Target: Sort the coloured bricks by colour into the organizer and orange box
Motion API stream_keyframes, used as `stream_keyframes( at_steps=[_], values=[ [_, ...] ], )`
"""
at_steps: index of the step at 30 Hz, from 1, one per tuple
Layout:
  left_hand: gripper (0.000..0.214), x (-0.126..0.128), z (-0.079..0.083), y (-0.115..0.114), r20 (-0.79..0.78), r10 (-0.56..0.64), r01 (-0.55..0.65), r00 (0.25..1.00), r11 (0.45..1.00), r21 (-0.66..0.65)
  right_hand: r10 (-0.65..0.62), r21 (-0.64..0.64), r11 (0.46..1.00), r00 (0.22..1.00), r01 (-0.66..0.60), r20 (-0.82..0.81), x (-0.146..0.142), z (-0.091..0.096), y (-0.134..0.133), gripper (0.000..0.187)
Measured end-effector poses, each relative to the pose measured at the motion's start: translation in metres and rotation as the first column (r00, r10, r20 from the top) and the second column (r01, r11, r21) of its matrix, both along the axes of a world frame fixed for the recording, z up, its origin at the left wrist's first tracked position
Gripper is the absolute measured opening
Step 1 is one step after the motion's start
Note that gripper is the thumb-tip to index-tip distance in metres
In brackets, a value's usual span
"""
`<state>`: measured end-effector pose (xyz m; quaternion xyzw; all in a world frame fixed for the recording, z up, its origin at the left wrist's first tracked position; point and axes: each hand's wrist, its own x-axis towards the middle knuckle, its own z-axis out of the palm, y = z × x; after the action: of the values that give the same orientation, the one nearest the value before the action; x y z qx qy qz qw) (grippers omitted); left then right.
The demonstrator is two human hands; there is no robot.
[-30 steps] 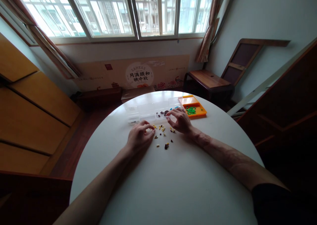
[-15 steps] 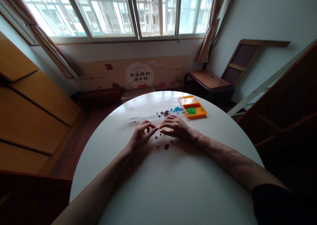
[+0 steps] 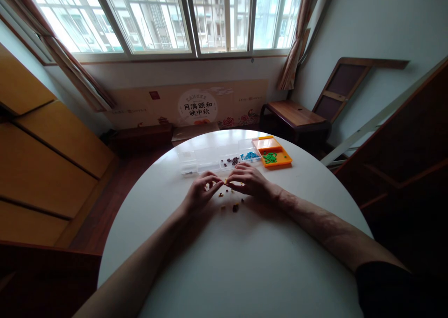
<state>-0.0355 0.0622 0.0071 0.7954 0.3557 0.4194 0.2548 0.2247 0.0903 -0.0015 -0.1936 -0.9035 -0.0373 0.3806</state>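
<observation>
Over the middle of the round white table, my left hand [image 3: 201,190] and my right hand [image 3: 251,181] meet fingertip to fingertip. A tiny yellow piece [image 3: 226,181] shows at the tips of my right thumb and fingers. My left thumb and fingers are pinched together right beside it; what they hold is too small to make out. Just below the hands lie a dark brown clump [image 3: 235,208], a yellow piece [image 3: 223,207] and several other loose brown and yellow bits. More yellow bits are partly hidden behind my fingers.
Beyond my hands stands a clear plastic compartment box [image 3: 210,159] with dark brown pieces [image 3: 235,161] and blue pieces [image 3: 249,155]. To its right, an open orange box [image 3: 287,160] holds green pieces [image 3: 269,158]. A wooden chair [image 3: 297,114] stands past the table's far right edge.
Both hands stay almost in place, with only a slight shift of the fingers where they meet. The boxes and loose pieces look the same.
</observation>
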Motion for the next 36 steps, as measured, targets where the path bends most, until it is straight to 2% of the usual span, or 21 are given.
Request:
stream_keyframes(
  at_steps=[3, 6, 10, 14, 18, 21, 25, 27, 31, 34, 36],
  values=[
    [0.024, -0.007, 0.003, 0.001, -0.048, 0.027, -0.025, 0.998, 0.999, 0.037, -0.054, -0.023, 0.998, 0.998, 0.054, -0.009, 0.002, 0.001, 0.0, 0.009],
    [0.017, -0.018, 0.007, 0.0, -0.178, 0.037, -0.02, 0.983, 0.995, 0.096, -0.178, -0.075, 0.982, 0.982, 0.174, -0.056, 0.007, 0.002, 0.004, 0.012],
    [0.009, -0.031, 0.011, -0.001, -0.323, 0.056, -0.001, 0.945, 0.986, 0.167, -0.341, -0.163, 0.932, 0.935, 0.324, -0.097, 0.016, 0.004, 0.015, 0.015],
    [0.012, -0.034, 0.013, -0.003, -0.358, 0.058, 0.012, 0.932, 0.982, 0.188, -0.46, -0.21, 0.872, 0.887, 0.442, -0.043, 0.021, 0.012, 0.029, 0.013],
    [0.011, -0.034, 0.014, -0.002, -0.382, 0.075, 0.015, 0.921, 0.974, 0.226, -0.513, -0.207, 0.835, 0.857, 0.51, 0.042, 0.019, 0.02, 0.042, 0.013],
    [0.01, -0.035, 0.011, -0.001, -0.402, 0.1, 0.004, 0.91, 0.968, 0.25, -0.518, -0.213, 0.827, 0.852, 0.52, 0.069, 0.02, 0.021, 0.045, 0.011],
    [0.008, -0.037, 0.008, 0.001, -0.414, 0.114, -0.008, 0.903, 0.968, 0.25, -0.49, -0.222, 0.845, 0.871, 0.486, 0.044, 0.028, 0.02, 0.039, 0.01],
    [0.008, -0.037, 0.007, 0.001, -0.413, 0.114, -0.012, 0.904, 0.97, 0.242, -0.437, -0.229, 0.872, 0.899, 0.432, 0.028, 0.034, 0.02, 0.031, 0.009],
    [0.01, -0.034, 0.008, 0.0, -0.402, 0.12, -0.02, 0.908, 0.969, 0.244, -0.175, -0.276, 0.943, 0.982, 0.186, 0.064, 0.045, 0.026, 0.003, 0.009],
    [0.012, -0.032, 0.008, -0.001, -0.398, 0.14, -0.039, 0.907, 0.967, 0.252, 0.001, -0.348, 0.937, 0.994, 0.038, 0.11, 0.047, 0.031, -0.023, 0.006],
    [0.012, -0.031, 0.007, -0.001, -0.4, 0.152, -0.052, 0.904, 0.967, 0.25, 0.067, -0.398, 0.917, 0.989, -0.01, 0.129, 0.048, 0.031, -0.038, 0.008]
  ],
)
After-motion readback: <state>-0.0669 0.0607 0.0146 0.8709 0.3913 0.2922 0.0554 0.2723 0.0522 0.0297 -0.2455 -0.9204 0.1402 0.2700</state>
